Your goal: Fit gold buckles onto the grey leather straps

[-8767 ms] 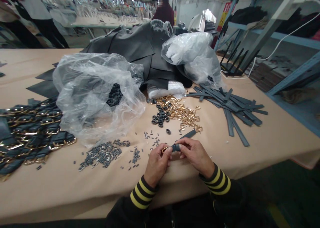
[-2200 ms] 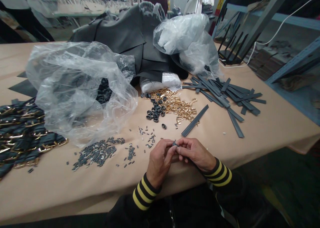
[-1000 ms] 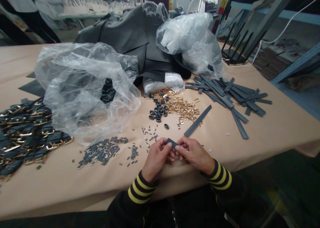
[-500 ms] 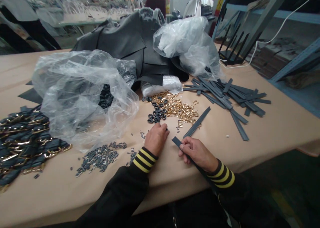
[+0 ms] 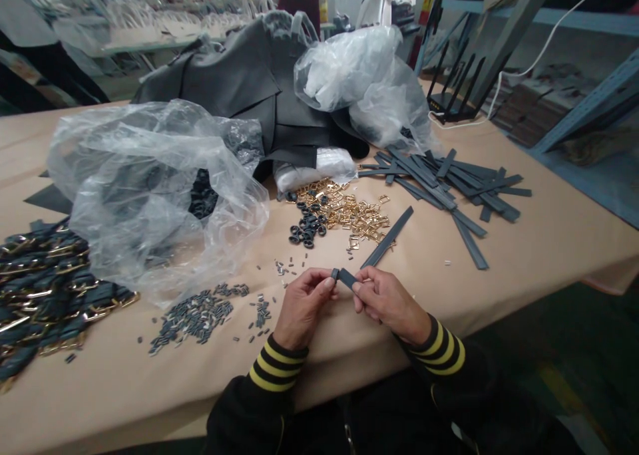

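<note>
Since the earlier frame, the left hand [image 5: 302, 305] has moved back from the black loops [image 5: 308, 225] to the right hand [image 5: 392, 305], and the single loop that lay apart from them is gone from its spot. All positions below are relative to the buckle heap [image 5: 354, 215].

Covered in tan, the table [image 5: 499, 289] extends on every side of it. Dark sheets [image 5: 224, 76] are piled beyond it. One clear bag [image 5: 150, 195] lies to its left; a second clear bag [image 5: 364, 69] sits beyond it. Buckled straps [image 5: 50, 289] are massed at far left. Loose strips [image 5: 439, 182] lie crossed to its right, with a black router [image 5: 449, 106] farther beyond.

Both hands are on the near side. The left has its thumb and fingers closed on a small dark loop [image 5: 335, 275]. The right pinches a dark strip [image 5: 348, 279], its end beside the loop; whether the two touch cannot be told. A separate strip [image 5: 389, 237] lies angled at the heap's near right edge. The black loops adjoin its left side. Small metal clips [image 5: 194, 315] are scattered to the near left.
</note>
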Demonstrator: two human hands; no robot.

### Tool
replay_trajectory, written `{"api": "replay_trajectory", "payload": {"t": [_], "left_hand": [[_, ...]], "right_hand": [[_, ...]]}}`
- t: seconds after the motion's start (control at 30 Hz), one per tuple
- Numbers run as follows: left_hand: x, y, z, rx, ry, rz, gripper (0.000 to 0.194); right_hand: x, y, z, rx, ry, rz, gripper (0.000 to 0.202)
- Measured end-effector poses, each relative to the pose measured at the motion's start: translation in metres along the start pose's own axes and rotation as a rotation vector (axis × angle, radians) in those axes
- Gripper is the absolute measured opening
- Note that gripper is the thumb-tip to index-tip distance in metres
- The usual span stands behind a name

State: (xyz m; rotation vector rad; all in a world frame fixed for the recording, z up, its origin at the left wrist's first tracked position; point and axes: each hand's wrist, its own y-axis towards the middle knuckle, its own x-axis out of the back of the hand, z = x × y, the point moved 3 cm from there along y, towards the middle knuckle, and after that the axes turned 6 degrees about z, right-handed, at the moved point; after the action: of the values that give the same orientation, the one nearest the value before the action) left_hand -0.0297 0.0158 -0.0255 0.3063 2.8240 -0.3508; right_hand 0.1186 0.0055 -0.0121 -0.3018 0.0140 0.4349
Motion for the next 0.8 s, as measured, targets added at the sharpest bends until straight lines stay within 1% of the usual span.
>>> {"api": "replay_trajectory", "payload": {"t": [0.07,0.13,0.2,0.27,0.37,0.4,0.47,0.53,0.63,0.73,0.8], "left_hand": [[-0.002,-0.003,0.003,0.011,-0.048,-0.027,0.016],[-0.003,-0.005,0.003,0.004,-0.013,-0.053,0.017],[-0.003,-0.007,0.002,-0.039,0.128,-0.084,0.016],[-0.003,-0.010,-0.001,-0.136,0.350,-0.120,0.015],[-0.009,-0.016,-0.002,-0.361,0.647,-0.163,0.013],[-0.011,-0.017,-0.001,-0.427,0.704,-0.170,0.014],[-0.015,-0.019,0.003,-0.505,0.776,-0.186,0.015],[-0.018,-0.020,0.007,-0.522,0.821,-0.209,0.017],[-0.022,-0.021,0.012,-0.563,0.876,-0.252,0.018],[-0.029,-0.025,0.017,-0.625,0.893,-0.255,0.023],[-0.034,-0.029,0.020,-0.609,0.868,-0.245,0.028]], "right_hand": [[0.001,0.001,0.000,0.019,-0.104,-0.043,0.012],[0.002,0.000,0.002,0.038,-0.213,-0.061,0.011],[0.003,-0.001,0.004,0.052,-0.289,-0.044,0.010],[0.003,-0.002,0.006,0.046,-0.314,-0.010,0.010],[0.004,-0.003,0.007,0.017,-0.279,0.048,0.011],[0.004,-0.002,0.006,0.008,-0.254,0.070,0.012],[0.004,-0.002,0.004,-0.005,-0.201,0.097,0.013],[0.002,-0.002,0.002,-0.005,-0.147,0.092,0.014],[-0.003,0.000,-0.003,0.033,-0.085,0.043,0.015],[-0.006,0.001,-0.008,0.059,-0.021,-0.061,0.018],[-0.007,0.001,-0.011,0.050,0.052,-0.119,0.019]]}}
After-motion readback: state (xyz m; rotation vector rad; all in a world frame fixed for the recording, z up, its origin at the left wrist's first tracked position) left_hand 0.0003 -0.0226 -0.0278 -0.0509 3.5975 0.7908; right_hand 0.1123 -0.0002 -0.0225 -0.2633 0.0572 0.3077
